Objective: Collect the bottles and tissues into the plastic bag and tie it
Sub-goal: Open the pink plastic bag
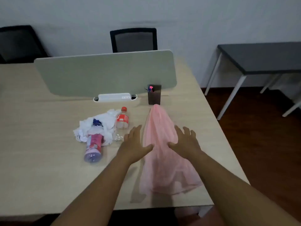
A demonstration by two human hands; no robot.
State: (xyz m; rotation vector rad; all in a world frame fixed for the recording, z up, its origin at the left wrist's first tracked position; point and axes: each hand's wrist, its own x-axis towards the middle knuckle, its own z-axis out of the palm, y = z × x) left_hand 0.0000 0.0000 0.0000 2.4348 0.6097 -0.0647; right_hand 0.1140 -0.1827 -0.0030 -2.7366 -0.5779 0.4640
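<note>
Both my hands, left (136,146) and right (185,145), flank the pink plastic bag (162,154) by the worktop's (40,176) right edge, fingers spread, gripping nothing, likely to open it; bottles (94,144) and tissues (105,121) wait mid-worktop.

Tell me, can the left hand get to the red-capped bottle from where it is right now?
Probably yes. The left hand is open beside the pink plastic bag, and the red-capped bottle lies just ahead to its left on the desk, with nothing between them.
</note>
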